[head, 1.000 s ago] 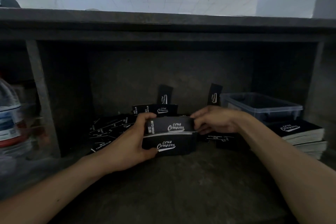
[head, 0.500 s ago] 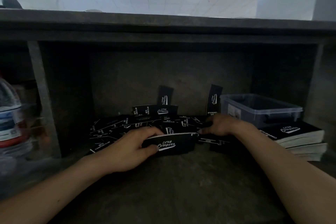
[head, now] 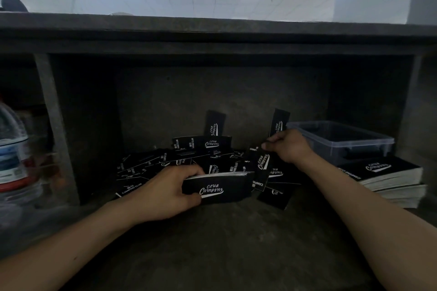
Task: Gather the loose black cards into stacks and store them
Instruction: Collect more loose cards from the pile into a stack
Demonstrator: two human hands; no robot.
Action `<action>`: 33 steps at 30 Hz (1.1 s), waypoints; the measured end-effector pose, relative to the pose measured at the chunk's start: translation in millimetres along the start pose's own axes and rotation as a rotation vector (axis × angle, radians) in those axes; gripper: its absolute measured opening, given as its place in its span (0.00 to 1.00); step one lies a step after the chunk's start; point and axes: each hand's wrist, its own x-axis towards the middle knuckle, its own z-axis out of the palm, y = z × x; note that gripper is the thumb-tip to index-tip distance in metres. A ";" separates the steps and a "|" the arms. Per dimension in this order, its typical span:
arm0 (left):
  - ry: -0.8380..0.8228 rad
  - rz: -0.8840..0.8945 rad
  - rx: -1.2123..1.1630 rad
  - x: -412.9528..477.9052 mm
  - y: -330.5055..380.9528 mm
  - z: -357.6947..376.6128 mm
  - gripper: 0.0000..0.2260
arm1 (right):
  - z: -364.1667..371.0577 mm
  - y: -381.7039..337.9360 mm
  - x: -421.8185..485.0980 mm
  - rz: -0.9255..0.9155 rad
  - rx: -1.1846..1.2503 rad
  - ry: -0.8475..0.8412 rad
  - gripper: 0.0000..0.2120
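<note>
Under the desk [head: 212,28] overhang, on a dim shelf [head: 224,248], head view: a person's left hand [head: 170,192] grips a partial stack [head: 220,189] of black "Club Camping" cards face-out, thumb across the printed front and fingers curled over the white top edges. The right hand [head: 289,149] pinches a single card [head: 263,168] by its upper end between thumb and fingertips, so that it hangs endwise just right of the stack. Behind and beside both hands loose cards [head: 151,168] lie scattered, and two leaning cards [head: 214,125] stand against the back wall. Finished stacks [head: 387,172] rest at far right beside a clear plastic bin [head: 340,139], and a water bottle [head: 11,149] stands in the next bay to the left. Most of the gathering appears not yet done. To do this step well, the pinched card should probably be turned a quarter so that its long side and logo match the stack. It can then be laid against the face while the left thumb lifts only briefly. Tapping the stack's lower edge on the shelf would square it. The thin cards look slick and could fan out if the grip slackens. Whether storage means the bin or the pile beside it cannot be told.
</note>
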 end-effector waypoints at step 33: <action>-0.037 0.010 0.033 -3.0 1.9 -5.5 0.24 | -23.8 -20.7 -24.7 -0.078 -0.374 -0.448 0.16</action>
